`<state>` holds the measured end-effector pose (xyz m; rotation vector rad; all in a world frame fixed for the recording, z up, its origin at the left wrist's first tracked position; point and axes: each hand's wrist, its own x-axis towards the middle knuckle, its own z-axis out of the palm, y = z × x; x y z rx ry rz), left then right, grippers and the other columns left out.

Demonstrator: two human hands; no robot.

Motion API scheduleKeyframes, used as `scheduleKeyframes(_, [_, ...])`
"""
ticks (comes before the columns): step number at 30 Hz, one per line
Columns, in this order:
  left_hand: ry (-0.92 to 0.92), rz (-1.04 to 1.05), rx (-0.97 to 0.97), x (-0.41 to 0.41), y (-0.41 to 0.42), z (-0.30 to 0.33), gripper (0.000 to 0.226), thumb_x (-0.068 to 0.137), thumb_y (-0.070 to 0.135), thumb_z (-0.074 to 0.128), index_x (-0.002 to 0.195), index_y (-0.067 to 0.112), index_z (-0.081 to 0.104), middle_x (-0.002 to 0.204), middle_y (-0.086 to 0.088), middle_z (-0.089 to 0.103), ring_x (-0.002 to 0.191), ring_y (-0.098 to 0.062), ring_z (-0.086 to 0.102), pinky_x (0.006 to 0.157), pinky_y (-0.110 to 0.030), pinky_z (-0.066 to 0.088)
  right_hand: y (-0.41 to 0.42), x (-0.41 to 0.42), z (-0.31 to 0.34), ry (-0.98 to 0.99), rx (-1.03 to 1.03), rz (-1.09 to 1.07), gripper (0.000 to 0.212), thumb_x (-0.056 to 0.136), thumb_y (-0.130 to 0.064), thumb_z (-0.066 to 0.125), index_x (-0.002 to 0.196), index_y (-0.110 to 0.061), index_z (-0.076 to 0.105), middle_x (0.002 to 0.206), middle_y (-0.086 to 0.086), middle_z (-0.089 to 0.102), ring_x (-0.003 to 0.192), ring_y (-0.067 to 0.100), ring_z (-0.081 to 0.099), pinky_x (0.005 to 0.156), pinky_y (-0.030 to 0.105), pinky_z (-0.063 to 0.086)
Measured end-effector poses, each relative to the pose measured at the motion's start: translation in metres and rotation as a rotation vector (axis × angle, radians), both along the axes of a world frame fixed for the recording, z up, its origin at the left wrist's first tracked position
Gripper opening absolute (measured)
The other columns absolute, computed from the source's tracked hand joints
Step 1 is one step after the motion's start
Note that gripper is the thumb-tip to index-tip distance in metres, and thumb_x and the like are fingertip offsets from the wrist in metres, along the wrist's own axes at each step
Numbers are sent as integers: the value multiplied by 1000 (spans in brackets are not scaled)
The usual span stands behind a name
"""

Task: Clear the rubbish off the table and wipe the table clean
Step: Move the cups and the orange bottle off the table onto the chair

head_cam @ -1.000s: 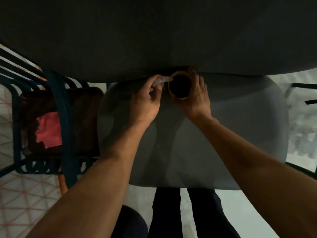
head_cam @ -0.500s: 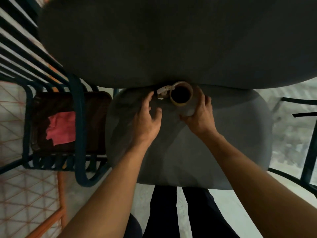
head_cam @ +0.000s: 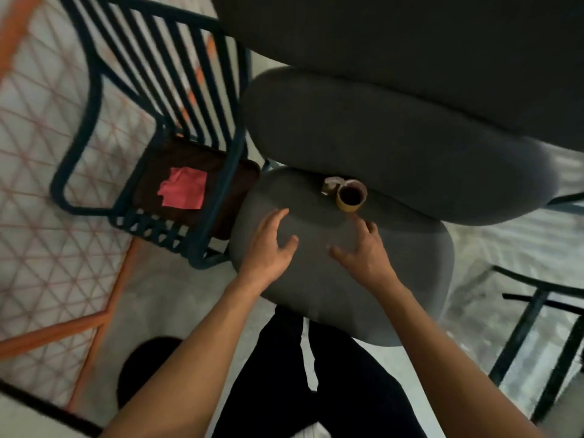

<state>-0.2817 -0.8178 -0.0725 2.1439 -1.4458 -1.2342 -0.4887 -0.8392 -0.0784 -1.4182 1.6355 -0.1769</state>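
A small brown paper cup (head_cam: 350,196) stands upright on the lowest grey rounded table tier (head_cam: 410,279), near its far edge. A crumpled pale wrapper (head_cam: 329,184) lies against the cup's left side. My left hand (head_cam: 271,248) hovers open over the tier, below and left of the cup. My right hand (head_cam: 363,251) is open too, fingers spread, just below the cup and not touching it. Both hands hold nothing.
Two larger dark grey tiers (head_cam: 379,137) overhang the cup from behind. A dark blue metal chair (head_cam: 158,90) stands at the left with a brown tray (head_cam: 196,172) and a pink cloth (head_cam: 183,192) on its seat. A black metal frame (head_cam: 537,311) is at the right.
Both hands have let go of the cup and wrapper and pulled back toward me. The view has swung to the right and tilted, so the chair shows more.
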Motion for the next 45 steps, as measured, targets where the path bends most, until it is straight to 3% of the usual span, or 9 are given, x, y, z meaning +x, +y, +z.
scheduleKeyframes(6, [3,86,-75,18,55,40,63,95,34,66,152,27,40,162,1,31,151,-14,26,123,-36,26,19,16,50,-12,-19,207,79,81,-38,76,148,-27,36,142,6,38,127,27,46,102,32,40])
scheduleKeyframes(15, [41,237,-124,51,130,74,59,95,37,64,150,33,42,160,5,34,147,-11,31,120,-36,32,64,57,88,-34,-23,431,72,83,-36,74,145,-27,38,139,0,40,122,17,48,91,22,38])
scheduleKeyframes(19, [13,302,-145,76,179,86,59,98,40,60,152,34,38,162,8,28,149,-10,26,120,-32,29,97,96,106,-27,-18,515,71,76,-47,65,139,-28,40,126,-7,39,114,19,49,90,31,45])
scheduleKeyframes(25, [-51,402,-232,117,261,102,59,99,40,59,153,32,36,163,4,28,150,-13,26,121,-34,28,147,150,121,-2,-85,699,62,84,-33,72,139,-24,43,129,2,43,114,27,52,92,39,46])
scheduleKeyframes(30, [-155,467,-264,143,322,112,58,100,38,56,154,30,35,162,4,28,149,-14,26,117,-24,23,179,192,124,-21,-183,814,71,80,-60,63,143,-34,41,136,-7,45,120,18,53,93,25,43])
scheduleKeyframes(34, [-198,600,-262,160,383,116,58,100,42,55,153,34,34,162,6,28,148,-14,29,120,-31,29,216,227,136,-46,-199,909,64,87,-37,71,143,-29,43,138,-1,46,118,17,53,88,20,37])
scheduleKeyframes(37, [-235,702,-254,163,415,121,58,99,41,56,153,33,35,161,4,31,147,-16,31,119,-34,32,233,245,137,-98,-235,989,60,84,-32,74,139,-25,51,133,0,52,113,17,57,86,21,40])
scheduleKeyframes(40, [-288,829,-260,154,449,128,58,98,38,58,152,30,37,159,4,34,144,-16,35,114,-28,33,254,261,133,-145,-242,1081,56,85,-27,72,137,-21,54,133,3,53,112,20,58,94,33,49])
scheduleKeyframes(45, [-313,1054,-199,117,509,134,56,99,41,57,150,36,37,160,10,30,146,-12,32,116,-33,35,294,271,125,-163,-224,1254,52,92,-30,66,140,-18,49,139,1,49,123,20,52,97,27,41])
